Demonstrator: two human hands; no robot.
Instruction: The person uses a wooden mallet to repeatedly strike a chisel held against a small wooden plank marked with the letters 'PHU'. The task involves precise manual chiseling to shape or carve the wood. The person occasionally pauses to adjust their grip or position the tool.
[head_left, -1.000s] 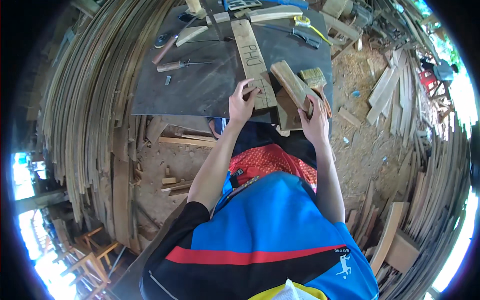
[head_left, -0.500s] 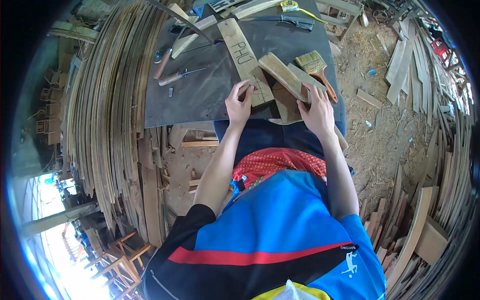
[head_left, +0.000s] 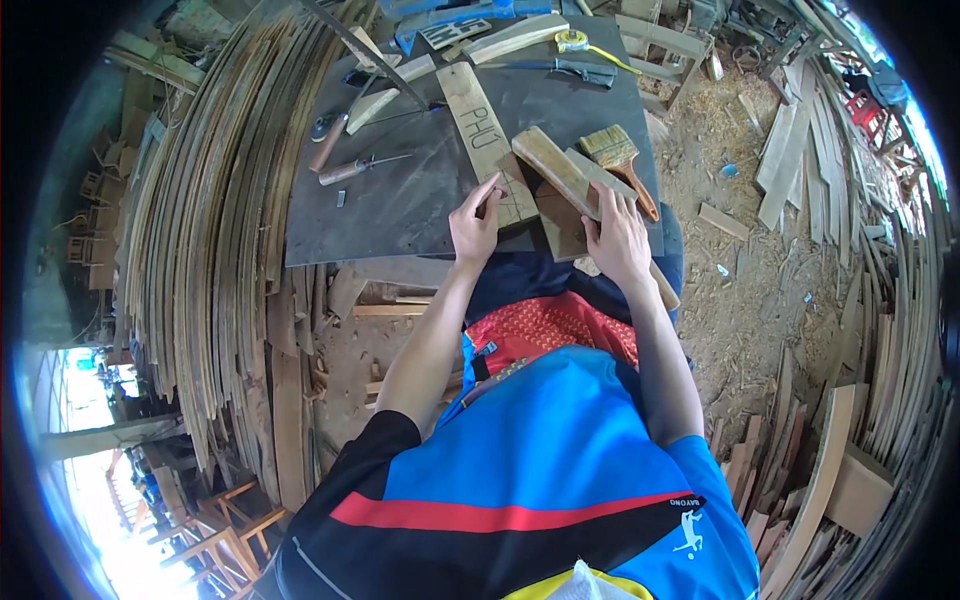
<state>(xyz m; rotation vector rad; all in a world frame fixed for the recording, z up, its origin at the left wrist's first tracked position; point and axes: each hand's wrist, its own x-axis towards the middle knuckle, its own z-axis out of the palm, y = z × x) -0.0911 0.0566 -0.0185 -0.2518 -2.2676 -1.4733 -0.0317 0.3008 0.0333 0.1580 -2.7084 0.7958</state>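
I sit at a dark work board. My left hand pinches the near end of a flat, pale wooden plank that lies lengthwise on the board and has marks on its face. My right hand closes over a thick wooden bar that runs diagonally from the board toward my lap. A short slat lies alongside the bar. A paintbrush with pale bristles rests just beyond my right hand, apart from my fingers.
A wooden-handled tool, a yellow tape measure and a dark-handled tool lie on the board. Stacks of curved wooden strips fill the left. Offcuts and planks cover the sawdust ground at right. Wooden chairs stand lower left.
Both hands stay on the same pieces of wood. My head has tipped, so the board now sits lower in view with more of its far edge showing.
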